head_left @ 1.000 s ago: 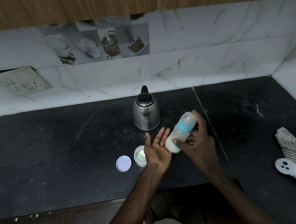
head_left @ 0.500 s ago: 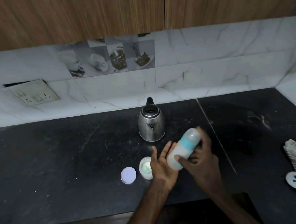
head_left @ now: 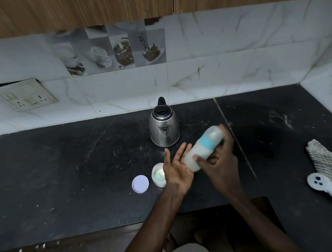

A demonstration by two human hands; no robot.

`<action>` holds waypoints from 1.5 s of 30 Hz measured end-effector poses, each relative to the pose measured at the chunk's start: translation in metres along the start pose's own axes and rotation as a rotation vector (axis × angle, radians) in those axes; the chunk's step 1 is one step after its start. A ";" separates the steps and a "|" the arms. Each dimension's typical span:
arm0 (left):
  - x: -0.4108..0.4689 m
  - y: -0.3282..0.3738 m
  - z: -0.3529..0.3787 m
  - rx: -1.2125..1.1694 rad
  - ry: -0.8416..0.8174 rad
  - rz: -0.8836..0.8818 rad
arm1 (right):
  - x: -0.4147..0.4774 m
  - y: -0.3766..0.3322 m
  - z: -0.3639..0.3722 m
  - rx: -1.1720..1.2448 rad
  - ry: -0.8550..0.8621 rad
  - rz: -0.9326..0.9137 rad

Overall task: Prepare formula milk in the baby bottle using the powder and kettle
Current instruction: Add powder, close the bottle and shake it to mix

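My right hand (head_left: 220,157) grips a baby bottle (head_left: 202,149) with a blue collar and clear cap, tilted with its cap end up and to the right; white milk fills its lower part. The bottle's base rests against the fingers of my left hand (head_left: 177,167), which is held flat, palm up and fingers apart. A steel kettle (head_left: 164,129) stands just behind my hands. The small open powder jar (head_left: 158,174) with a pale scoop inside sits left of my left hand, and its round lid (head_left: 140,183) lies flat beside it.
A striped cloth (head_left: 328,160) and a white handheld device (head_left: 324,187) lie at the right end of the black counter (head_left: 56,173). A socket plate (head_left: 27,95) is on the tiled wall at the left. The counter's front edge has a cut-out below my arms.
The bottle stays tilted in my right hand against my left palm, shifting slightly and blurred at the cap end. The camera view has drifted a little.
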State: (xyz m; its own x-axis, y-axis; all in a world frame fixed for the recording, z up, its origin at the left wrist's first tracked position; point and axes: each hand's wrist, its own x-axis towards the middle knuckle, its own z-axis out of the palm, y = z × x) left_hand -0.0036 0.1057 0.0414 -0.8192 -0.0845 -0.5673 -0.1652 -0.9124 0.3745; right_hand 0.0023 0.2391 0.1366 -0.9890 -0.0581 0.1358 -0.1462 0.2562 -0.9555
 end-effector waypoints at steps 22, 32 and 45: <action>-0.002 0.006 -0.013 0.041 -0.006 0.019 | 0.000 -0.006 0.002 0.165 0.252 0.021; -0.010 0.006 -0.026 0.022 -0.002 0.027 | -0.008 -0.002 0.011 0.171 0.263 0.034; -0.010 0.006 -0.025 -0.037 0.026 0.018 | -0.015 -0.002 0.017 -0.071 0.034 0.050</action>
State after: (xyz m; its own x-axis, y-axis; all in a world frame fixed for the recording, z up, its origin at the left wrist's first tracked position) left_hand 0.0172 0.0916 0.0311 -0.8071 -0.1109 -0.5799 -0.1297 -0.9249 0.3574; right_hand 0.0173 0.2229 0.1317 -0.9951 -0.0110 0.0981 -0.0963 0.3255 -0.9406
